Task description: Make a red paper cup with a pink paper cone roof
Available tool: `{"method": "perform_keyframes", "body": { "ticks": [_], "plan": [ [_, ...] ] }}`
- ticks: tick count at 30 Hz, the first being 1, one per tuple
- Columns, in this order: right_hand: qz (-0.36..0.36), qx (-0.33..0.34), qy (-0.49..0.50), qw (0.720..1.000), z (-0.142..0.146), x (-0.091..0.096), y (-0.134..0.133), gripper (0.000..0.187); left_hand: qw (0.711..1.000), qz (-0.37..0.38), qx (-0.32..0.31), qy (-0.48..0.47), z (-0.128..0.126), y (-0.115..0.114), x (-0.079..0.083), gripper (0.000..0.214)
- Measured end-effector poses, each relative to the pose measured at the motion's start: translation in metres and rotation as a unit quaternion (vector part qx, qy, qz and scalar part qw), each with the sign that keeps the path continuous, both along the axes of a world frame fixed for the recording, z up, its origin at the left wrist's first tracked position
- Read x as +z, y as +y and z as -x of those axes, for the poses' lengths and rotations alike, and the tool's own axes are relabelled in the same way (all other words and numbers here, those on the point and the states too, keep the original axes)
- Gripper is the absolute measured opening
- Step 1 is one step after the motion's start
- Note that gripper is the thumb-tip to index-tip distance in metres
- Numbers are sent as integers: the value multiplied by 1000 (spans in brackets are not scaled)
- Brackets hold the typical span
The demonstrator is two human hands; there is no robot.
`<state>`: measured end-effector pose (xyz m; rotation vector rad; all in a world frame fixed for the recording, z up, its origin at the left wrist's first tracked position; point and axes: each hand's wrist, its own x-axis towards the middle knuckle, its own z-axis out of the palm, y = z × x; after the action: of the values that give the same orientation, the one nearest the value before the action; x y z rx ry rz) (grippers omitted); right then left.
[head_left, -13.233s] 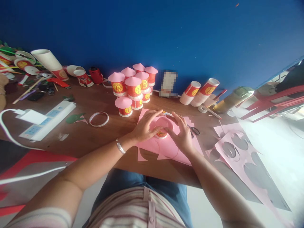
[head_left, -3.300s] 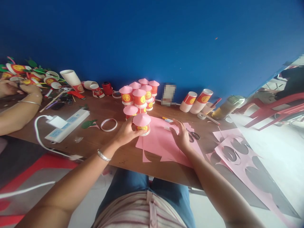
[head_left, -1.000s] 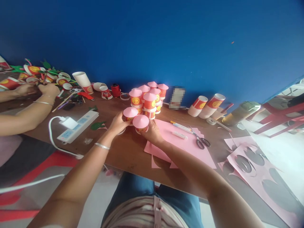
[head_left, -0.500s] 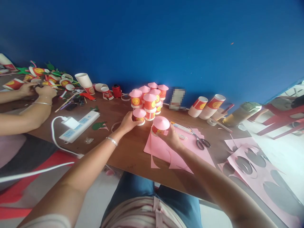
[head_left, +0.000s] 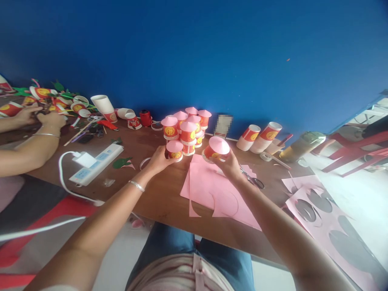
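Note:
My left hand (head_left: pixel 161 160) is closed around the near paper cup (head_left: pixel 175 151), red with a gold emblem and capped by a pink paper cone. This cup stands at the front of a cluster of similar cone-topped cups (head_left: pixel 189 136), several of them stacked. To the right, my right hand (head_left: pixel 229 165) grips another red paper cup (head_left: pixel 210 152) from its right side. Its pink cone roof (head_left: pixel 218 144) faces me, and it is raised over the pink paper sheets (head_left: pixel 209 190). Scissors (head_left: pixel 256 182) lie just right of that hand, partly hidden by it.
A power strip (head_left: pixel 100 163) with a white charger lies at left. Further left, a co-worker's hands (head_left: pixel 50 117) work among cups and green pieces. Stacked cups (head_left: pixel 268 137), a tape roll (head_left: pixel 266 157) and a gold bottle (head_left: pixel 303 146) stand right. Cut pink sheets (head_left: pixel 327 226) hang at the table's right edge.
My right hand has lifted its cone-topped cup up and to the right, away from the cluster. My left hand stays on the near cup. The view has shifted slightly.

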<state>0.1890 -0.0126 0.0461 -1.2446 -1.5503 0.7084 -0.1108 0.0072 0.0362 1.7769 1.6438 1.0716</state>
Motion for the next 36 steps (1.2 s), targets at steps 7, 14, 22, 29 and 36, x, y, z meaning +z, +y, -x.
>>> {"method": "perform_keyframes", "body": {
  "ticks": [7, 14, 22, 29, 36],
  "plan": [
    [-62, -74, -43, 994, -12, 37, 55, 72, 991, -6, 119, 55, 10, -13, -10, 44],
    [-86, -118, -56, 988, 8, 77, 141, 68, 981, -152, -17, 123, -17, -63, -8, 40],
    [-102, -119, -102, 982, 44, 90, 204, 67, 933, -189, -259, 163, -48, -77, -36, 43],
    [-57, -137, -113, 982, 61, 93, 228, 66, 945, -138, -263, 136, -41, -69, -49, 43],
    [-25, -167, -152, 974, 74, 94, 227, 65, 948, -96, -266, 145, -43, -68, -52, 43]
  ]
}}
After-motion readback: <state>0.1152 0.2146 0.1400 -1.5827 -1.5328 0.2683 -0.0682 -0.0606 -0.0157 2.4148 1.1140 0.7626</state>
